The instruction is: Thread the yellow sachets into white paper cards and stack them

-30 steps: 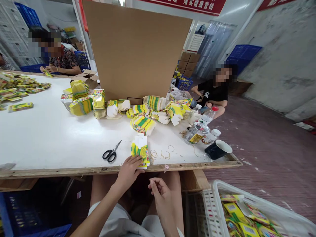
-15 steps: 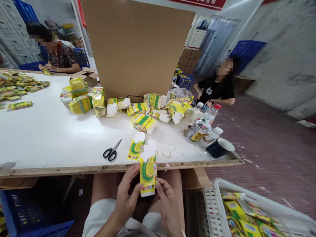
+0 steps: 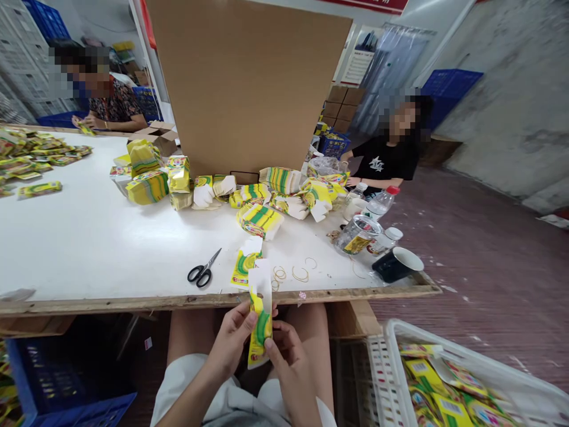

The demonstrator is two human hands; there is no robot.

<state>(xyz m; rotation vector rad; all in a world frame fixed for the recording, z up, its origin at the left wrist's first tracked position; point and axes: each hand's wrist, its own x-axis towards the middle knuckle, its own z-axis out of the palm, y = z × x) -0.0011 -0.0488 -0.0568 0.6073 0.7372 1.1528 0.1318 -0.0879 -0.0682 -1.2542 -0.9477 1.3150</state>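
Observation:
A yellow and green cardboard box (image 3: 261, 326) with a white top flap is held upright over my lap, just off the table's front edge. My left hand (image 3: 237, 332) pinches its left side, thumb on the front. From the right, my right hand (image 3: 288, 362) grips the lower edge, with its thumb near the printed face. Just behind it, another flattened box (image 3: 244, 264) of the same print lies on the table. Black-handled scissors (image 3: 203, 271) rest to the left. Several rubber bands (image 3: 280, 274) lie to the right.
Bundled flat boxes (image 3: 260, 220) line the table (image 3: 102, 249) below a large cardboard sheet (image 3: 249, 89). A dark mug (image 3: 391, 267) and bottles stand at the right end. A white basket (image 3: 391, 356) holds filled packs; a blue crate (image 3: 66, 379) sits lower left. Two people sit across.
The box has turned from facing me broadly to a narrower, tilted view. My right hand has moved up and left, its fingers further round the box. The person at right has raised their hands.

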